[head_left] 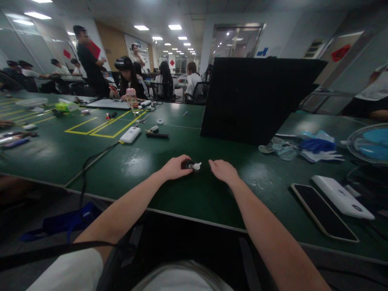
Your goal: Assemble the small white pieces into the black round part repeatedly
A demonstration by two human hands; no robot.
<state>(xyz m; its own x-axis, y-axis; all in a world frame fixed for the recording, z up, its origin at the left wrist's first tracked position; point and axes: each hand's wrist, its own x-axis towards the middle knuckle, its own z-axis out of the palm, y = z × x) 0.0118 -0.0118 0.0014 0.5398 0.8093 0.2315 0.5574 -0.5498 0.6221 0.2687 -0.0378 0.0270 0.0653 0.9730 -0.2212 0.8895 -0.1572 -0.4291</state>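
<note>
My left hand (pixel 176 167) rests on the green table (pixel 194 190) with its fingers curled round a small black object with a white tip (pixel 192 165). What that object is I cannot make out. My right hand (pixel 222 169) lies on the table just right of it, a short gap away, fingers loosely curled and pointing toward the white tip. Nothing shows inside the right hand.
A tall black panel (pixel 254 99) stands behind the hands. A phone (pixel 324 210) and a white power bank (pixel 342 197) lie at right, with blue gloves (pixel 317 146) and a fan (pixel 370 142). Another white power bank (pixel 130 134) lies at left. Several people sit at far tables.
</note>
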